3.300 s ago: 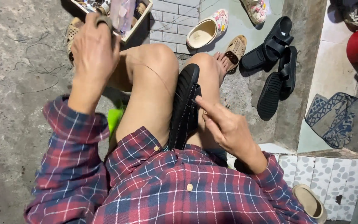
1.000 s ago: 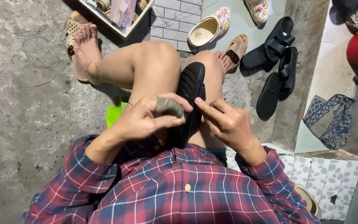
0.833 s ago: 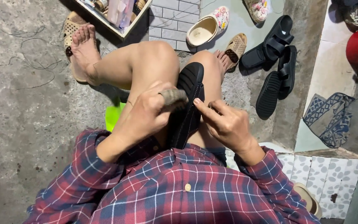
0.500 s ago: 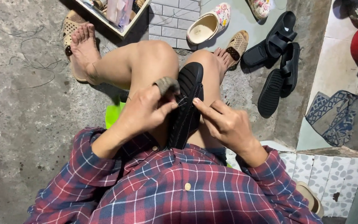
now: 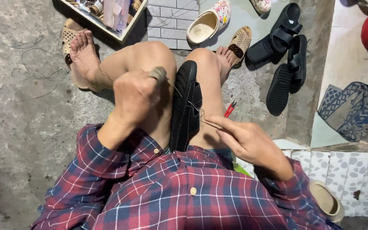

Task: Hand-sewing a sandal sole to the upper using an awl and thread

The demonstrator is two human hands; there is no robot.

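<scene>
Black shoe (image 5: 186, 108): stood on its side edge, wedged between the person's bare knees, toe pointing away from the body, pale stitching along its rim. Left hand (image 5: 135, 96): raised just left of the shoe, fingers curled tight round a small grey-handled tool (image 5: 158, 73) whose tip points toward the shoe's upper edge. Right hand (image 5: 245, 138): just right of the shoe, over the right thigh, thumb and forefinger pinched on a thin thread (image 5: 194, 106) that runs to the shoe's side; remaining fingers loosely bent. Red-handled tool (image 5: 230, 109): on the concrete floor (image 5: 18, 127) beside the right leg. Pair of black sandals (image 5: 284, 55): on the floor, well apart to the right. Cream clog (image 5: 207, 23) and tan perforated slipper (image 5: 240, 41): beyond the knees, near the right foot. Wooden tray (image 5: 107, 12): at the top edge, holding small mixed items, near the left foot. Patterned blue-and-white cloth (image 5: 346, 110): far right.
</scene>
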